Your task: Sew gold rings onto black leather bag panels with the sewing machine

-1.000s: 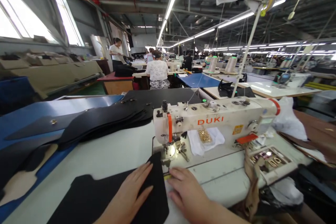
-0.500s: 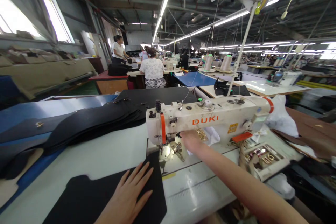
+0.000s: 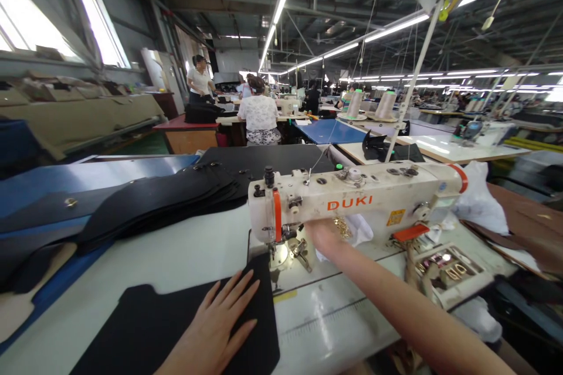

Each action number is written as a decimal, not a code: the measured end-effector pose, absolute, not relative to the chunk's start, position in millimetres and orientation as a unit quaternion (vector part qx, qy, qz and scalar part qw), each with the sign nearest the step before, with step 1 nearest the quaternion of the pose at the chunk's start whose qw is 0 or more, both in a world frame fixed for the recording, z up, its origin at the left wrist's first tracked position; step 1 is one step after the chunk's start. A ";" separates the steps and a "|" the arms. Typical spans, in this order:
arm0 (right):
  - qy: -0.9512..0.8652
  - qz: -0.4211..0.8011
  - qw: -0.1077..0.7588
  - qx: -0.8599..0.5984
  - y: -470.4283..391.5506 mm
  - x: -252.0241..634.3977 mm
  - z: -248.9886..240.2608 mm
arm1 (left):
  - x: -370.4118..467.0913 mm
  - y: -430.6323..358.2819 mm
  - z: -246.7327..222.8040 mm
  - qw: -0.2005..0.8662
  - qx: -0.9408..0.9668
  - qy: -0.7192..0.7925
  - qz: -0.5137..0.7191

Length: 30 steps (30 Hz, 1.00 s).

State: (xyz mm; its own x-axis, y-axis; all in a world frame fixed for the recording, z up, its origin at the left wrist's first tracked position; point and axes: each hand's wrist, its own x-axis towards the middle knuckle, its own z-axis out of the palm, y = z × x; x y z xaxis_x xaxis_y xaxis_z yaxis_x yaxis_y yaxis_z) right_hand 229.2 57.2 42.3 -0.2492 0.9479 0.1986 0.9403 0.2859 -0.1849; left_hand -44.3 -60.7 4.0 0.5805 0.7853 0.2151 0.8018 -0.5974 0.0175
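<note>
Flat and with fingers spread, my left hand (image 3: 220,319) rests on a black fabric panel (image 3: 145,322) whose top corner lies beside the needle area of a white sewing machine (image 3: 365,199). My right hand (image 3: 323,235) reaches under the machine's arm, behind the needle head. Its fingers are hidden there, so I cannot see what they touch. Just right of that hand, gold-coloured metal pieces (image 3: 342,227) lie by a white plastic bag (image 3: 361,229). A metal guide (image 3: 301,253) sits on the bed in front of the hand.
A stack of black panels (image 3: 162,205) lies at the left beyond the machine. On the right stands a parts tray (image 3: 477,281) with metal rings. Brown material (image 3: 523,222) is farther right. Thread cones (image 3: 354,104) stand behind, and a seated person (image 3: 258,111) works ahead.
The view has shifted slightly, so the machine appears a little farther right. My right hand has gone a bit deeper behind the machine head. The left hand stays on the black panel.
</note>
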 end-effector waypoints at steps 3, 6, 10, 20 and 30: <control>-0.701 0.131 0.289 -0.638 44.8 238.6 41.8 | -43.8 -60.8 6.2 0.026 -0.888 -0.447 -0.100; -0.603 0.269 0.410 -0.630 30.9 246.9 39.4 | -46.3 -59.0 4.1 0.024 -0.888 -0.448 -0.098; -0.490 0.423 0.509 -0.568 6.1 251.0 40.3 | -46.8 -57.0 -0.4 0.018 -0.881 -0.451 -0.140; -0.460 0.589 0.513 -0.423 -64.5 212.0 34.8 | 44.5 -57.5 49.6 -0.449 -0.668 -0.500 -0.319; -0.714 0.108 0.219 -0.657 7.5 290.9 56.7 | 14.1 -38.4 32.0 -0.414 -0.660 -0.569 -0.263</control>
State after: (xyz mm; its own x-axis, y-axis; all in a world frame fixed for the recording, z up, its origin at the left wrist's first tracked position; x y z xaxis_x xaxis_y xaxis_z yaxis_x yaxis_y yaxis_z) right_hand 290.9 7.5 56.7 -0.0416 0.9845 0.1702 0.8899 0.1140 -0.4418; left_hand 14.1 -38.4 32.0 0.2126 0.9693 -0.1237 0.5331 -0.0089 0.8460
